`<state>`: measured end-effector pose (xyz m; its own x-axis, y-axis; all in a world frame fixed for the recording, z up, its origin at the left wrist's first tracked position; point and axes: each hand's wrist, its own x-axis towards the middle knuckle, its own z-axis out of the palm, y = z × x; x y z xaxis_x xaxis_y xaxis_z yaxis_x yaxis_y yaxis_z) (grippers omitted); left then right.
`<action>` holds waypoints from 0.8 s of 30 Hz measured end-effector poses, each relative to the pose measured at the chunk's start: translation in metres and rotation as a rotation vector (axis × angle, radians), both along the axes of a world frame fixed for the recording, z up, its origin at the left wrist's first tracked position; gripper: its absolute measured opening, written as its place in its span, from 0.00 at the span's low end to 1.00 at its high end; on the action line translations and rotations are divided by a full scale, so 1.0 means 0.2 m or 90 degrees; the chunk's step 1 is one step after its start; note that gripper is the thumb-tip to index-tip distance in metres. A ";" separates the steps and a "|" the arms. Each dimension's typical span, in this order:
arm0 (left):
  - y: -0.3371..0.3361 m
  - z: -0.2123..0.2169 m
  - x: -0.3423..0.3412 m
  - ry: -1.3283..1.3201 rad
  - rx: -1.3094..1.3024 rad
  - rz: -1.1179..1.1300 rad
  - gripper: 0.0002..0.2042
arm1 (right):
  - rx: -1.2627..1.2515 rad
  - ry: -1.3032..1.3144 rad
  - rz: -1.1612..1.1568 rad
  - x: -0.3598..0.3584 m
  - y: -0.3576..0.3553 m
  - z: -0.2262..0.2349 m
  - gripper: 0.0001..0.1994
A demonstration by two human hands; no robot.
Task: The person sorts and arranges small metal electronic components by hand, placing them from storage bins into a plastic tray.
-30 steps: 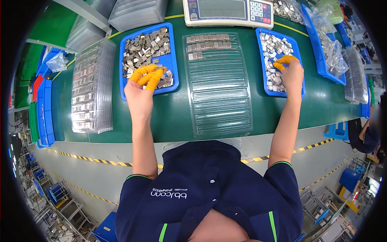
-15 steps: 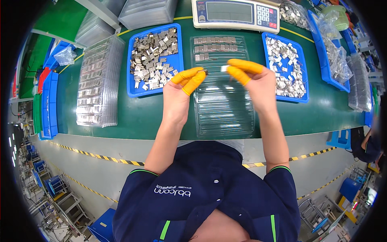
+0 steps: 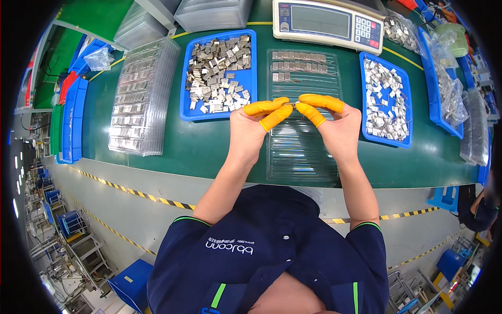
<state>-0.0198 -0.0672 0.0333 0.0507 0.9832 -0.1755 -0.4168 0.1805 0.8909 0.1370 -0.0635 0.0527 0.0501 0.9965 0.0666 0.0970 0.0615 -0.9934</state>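
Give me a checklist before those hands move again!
1. Left hand pinching a small part: ok.
2. Right hand pinching at the small part's other end: ok.
3. Small part lined up: cannot tell, fingers cover most of it.
4. Clear tray filled: not ok, pieces show only at the far end.
5. Left blue bin stocked with metal pieces: ok.
6. Right blue bin stocked with pale pieces: ok.
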 end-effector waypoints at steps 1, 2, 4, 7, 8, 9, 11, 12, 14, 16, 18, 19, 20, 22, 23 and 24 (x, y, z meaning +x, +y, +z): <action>0.00 0.00 0.00 -0.005 0.005 0.004 0.12 | 0.009 0.005 -0.005 0.00 0.00 0.00 0.09; 0.00 -0.01 0.00 -0.004 0.004 0.005 0.12 | 0.009 0.006 -0.004 0.00 0.00 -0.01 0.09; 0.00 -0.03 0.00 0.008 0.010 0.016 0.11 | -0.004 0.018 0.044 0.02 0.01 -0.01 0.11; -0.01 -0.02 0.00 -0.015 0.011 -0.032 0.14 | -0.096 0.119 0.139 0.05 0.04 -0.04 0.14; -0.01 -0.01 -0.01 -0.015 0.010 -0.031 0.14 | -0.097 0.119 0.139 0.05 0.04 -0.04 0.14; 0.00 0.01 -0.02 -0.025 0.004 -0.063 0.17 | -0.112 0.145 0.170 0.06 0.04 -0.04 0.14; 0.00 0.03 -0.03 -0.034 -0.003 -0.096 0.21 | -0.127 0.171 0.201 0.07 0.04 -0.04 0.15; 0.01 0.04 -0.04 -0.050 0.016 -0.131 0.24 | -0.186 0.209 0.251 0.08 0.04 -0.04 0.15; 0.02 0.04 -0.05 -0.066 0.035 -0.165 0.27 | -0.220 0.238 0.319 0.08 0.04 -0.03 0.13; 0.02 0.04 -0.06 -0.076 0.012 -0.201 0.29 | -0.208 0.227 0.323 0.07 0.04 -0.03 0.12; 0.02 0.04 -0.06 -0.068 0.016 -0.188 0.28 | -0.196 0.215 0.328 0.07 0.04 -0.03 0.11; 0.02 0.04 -0.05 -0.060 0.020 -0.176 0.27 | -0.168 0.198 0.300 0.06 0.04 -0.04 0.11; 0.02 0.03 -0.04 -0.060 0.020 -0.175 0.27 | -0.141 0.181 0.272 0.05 0.04 -0.04 0.10; 0.04 0.02 -0.01 0.102 0.078 -0.055 0.20 | -0.063 0.074 0.212 0.02 0.04 -0.05 0.10; 0.05 0.01 -0.01 0.101 0.078 -0.055 0.20 | 0.015 -0.032 0.150 0.01 0.05 -0.05 0.11; 0.05 -0.01 0.00 0.169 0.091 -0.007 0.16 | 0.139 -0.185 0.100 0.02 0.05 -0.07 0.09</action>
<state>-0.0204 -0.0562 0.0306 0.0324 0.9985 -0.0435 -0.1639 0.0482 0.9853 0.1407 -0.0529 0.0394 -0.1544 0.9512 0.2671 0.3440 0.3052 -0.8880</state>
